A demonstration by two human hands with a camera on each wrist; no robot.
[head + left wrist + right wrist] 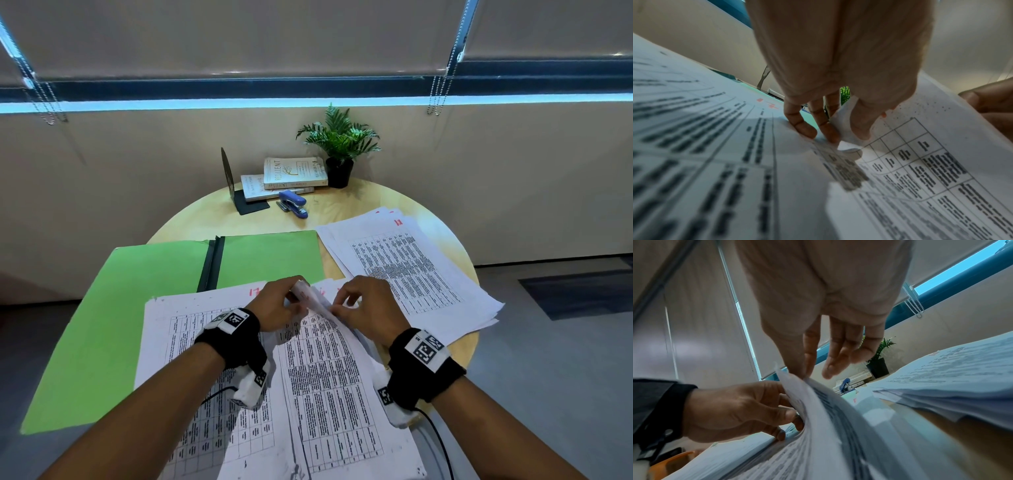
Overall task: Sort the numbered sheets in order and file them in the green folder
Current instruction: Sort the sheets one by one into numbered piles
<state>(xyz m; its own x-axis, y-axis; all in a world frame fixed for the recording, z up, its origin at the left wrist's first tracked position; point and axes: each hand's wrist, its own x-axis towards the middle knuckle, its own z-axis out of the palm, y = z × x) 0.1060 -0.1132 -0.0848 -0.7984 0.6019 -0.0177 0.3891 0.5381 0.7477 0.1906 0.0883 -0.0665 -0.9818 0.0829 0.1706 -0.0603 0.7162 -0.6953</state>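
The green folder (137,308) lies open on the left of the table. Over its lower right half lies a pile of printed sheets (191,339) with red numbers at the top. A second pile of numbered sheets (411,270) sits to the right. Between my hands one sheet (329,359) is raised and bent at its far edge. My left hand (298,291) pinches its curled corner (840,126) between thumb and fingers. Beside it my right hand (339,305) pinches the same top edge with thumb and forefinger (804,369). The lifted sheet's number is hidden.
At the back of the round wooden table (359,198) stand a black bookend (236,185), two stacked books (291,173), a blue stapler (293,204) and a potted plant (339,144). The table's rim curves close past the right pile. The folder overhangs the left edge.
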